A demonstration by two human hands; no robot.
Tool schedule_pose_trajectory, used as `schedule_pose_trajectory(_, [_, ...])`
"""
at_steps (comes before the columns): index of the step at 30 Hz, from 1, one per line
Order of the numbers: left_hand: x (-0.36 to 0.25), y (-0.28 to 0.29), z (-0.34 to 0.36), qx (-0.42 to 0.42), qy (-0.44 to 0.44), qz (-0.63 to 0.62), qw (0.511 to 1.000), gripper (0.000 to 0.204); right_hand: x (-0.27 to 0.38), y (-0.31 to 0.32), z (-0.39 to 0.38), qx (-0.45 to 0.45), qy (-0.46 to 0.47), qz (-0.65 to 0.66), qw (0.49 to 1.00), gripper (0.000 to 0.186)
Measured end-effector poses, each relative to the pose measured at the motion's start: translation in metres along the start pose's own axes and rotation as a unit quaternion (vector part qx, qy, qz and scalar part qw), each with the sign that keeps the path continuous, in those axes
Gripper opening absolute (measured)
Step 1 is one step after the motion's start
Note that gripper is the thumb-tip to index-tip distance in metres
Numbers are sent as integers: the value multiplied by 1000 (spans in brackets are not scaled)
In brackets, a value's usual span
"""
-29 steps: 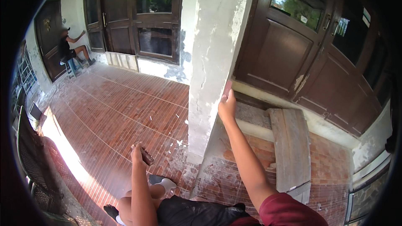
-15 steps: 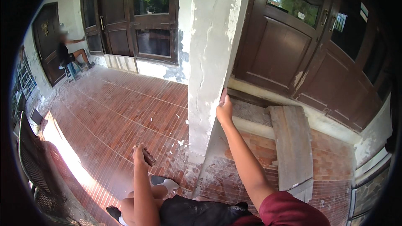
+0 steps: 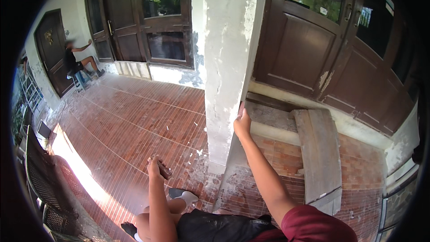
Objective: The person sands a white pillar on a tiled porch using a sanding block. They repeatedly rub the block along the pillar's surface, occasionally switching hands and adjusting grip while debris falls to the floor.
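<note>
Right-hand grip [image 3: 242, 124] is closed around a reddish block [image 3: 241, 107] at the right edge of the pillar [image 3: 226, 62]; the left-hand grip [image 3: 153, 167] is curled around a dark brown block [image 3: 166, 172] above the tiled floor [image 3: 130, 116]. Tall and pale grey, the pillar shows cracks and peeling patches. The dark brown block looks oblong; the reddish block is slim, partly covered by fingers. Left of the pillar, dusty red tiles spread widely; to its right, a grey plank [image 3: 320, 157] extends from the step [image 3: 271, 117]. White flakes [image 3: 199, 152] lie near the pillar's foot.
</note>
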State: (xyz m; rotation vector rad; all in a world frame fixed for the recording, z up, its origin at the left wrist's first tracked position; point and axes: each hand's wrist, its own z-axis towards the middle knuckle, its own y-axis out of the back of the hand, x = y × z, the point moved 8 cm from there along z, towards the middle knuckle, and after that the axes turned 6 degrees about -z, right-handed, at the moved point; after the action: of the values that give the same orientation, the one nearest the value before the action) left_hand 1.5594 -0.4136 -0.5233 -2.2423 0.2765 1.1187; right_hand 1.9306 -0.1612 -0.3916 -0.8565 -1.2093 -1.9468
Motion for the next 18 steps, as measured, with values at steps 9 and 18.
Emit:
schedule_pose_trajectory(9, [10, 1, 5, -7, 10, 32, 999, 24, -9, -5, -2, 27, -13, -33, 999, 39])
schedule_pose_trajectory(18, [12, -3, -2, 7, 8, 31, 999, 21, 41, 24, 1, -35, 40, -7, 999, 44])
